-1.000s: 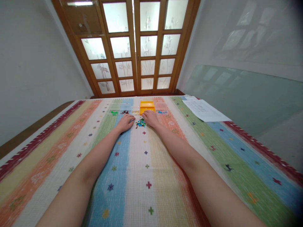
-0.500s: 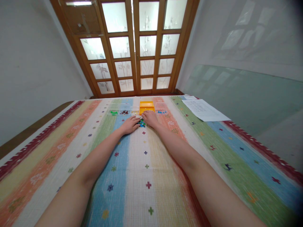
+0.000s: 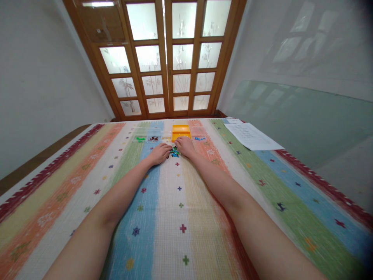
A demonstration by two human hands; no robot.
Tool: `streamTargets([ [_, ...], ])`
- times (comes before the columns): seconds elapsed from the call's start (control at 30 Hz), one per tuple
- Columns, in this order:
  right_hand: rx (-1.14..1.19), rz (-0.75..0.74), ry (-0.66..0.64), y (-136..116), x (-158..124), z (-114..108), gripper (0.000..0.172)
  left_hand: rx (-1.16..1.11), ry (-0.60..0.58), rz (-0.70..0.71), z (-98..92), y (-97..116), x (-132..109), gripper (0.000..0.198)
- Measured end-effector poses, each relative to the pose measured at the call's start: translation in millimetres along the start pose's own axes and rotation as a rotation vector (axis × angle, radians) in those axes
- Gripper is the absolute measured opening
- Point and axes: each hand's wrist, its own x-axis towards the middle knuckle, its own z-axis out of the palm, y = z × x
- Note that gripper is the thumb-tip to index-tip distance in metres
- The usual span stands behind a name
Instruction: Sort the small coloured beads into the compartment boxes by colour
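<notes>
A small heap of mixed blue, green and dark pieces [image 3: 175,152] lies on the striped tablecloth between my hands. At its left edge rests my left hand [image 3: 159,154], palm down, fingers loosely extended and touching the outer pieces. My right hand [image 3: 185,146] is bent over the heap's far right side, just in front of the yellow box [image 3: 181,135]. Its fingers are drawn together and pointing down; whatever is between the fingertips is too small to make out.
Left of the yellow box, clear open containers hold green pieces [image 3: 140,139], dark red pieces [image 3: 153,138] and pale yellow pieces [image 3: 166,139]. Blue pieces [image 3: 199,138] sit in another to the right. Printed paper [image 3: 253,136] lies at the far right. Beyond the table stand glazed wooden doors [image 3: 167,74].
My left fingers have drawn back slightly to the left, uncovering more of the heap. My right hand stays almost in place.
</notes>
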Motion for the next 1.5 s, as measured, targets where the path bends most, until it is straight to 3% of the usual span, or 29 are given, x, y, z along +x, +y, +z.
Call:
streamTargets([
  [0.2, 0.000, -0.003, 0.009, 0, 0, 1, 0.042, 0.003, 0.124, -0.053, 1.3, -13, -3, 0.046],
  [0.47, 0.028, -0.032, 0.010, 1, 1, 3, 0.037, 0.005, 0.315, -0.280, -4.7, -49, -11, 0.047],
  [0.83, 0.046, -0.053, 0.002, -1, -1, 4, 0.036, 0.061, 0.311, -0.423, -3.2, -92, -24, 0.045],
  [1.0, 0.064, -0.060, 0.017, -1, 0, 5, 0.035, 0.151, 0.215, -0.478, -3.5, -80, -24, 0.048],
  [1.3, 0.107, -0.039, 0.097, 4, 3, 9, 0.032, 0.161, 0.114, -0.158, 0.4, -20, -2, 0.041],
  [1.5, 0.112, -0.001, 0.150, 3, 2, 6, 0.033, 0.118, 0.050, -0.131, 6.6, -10, 9, 0.040],
])
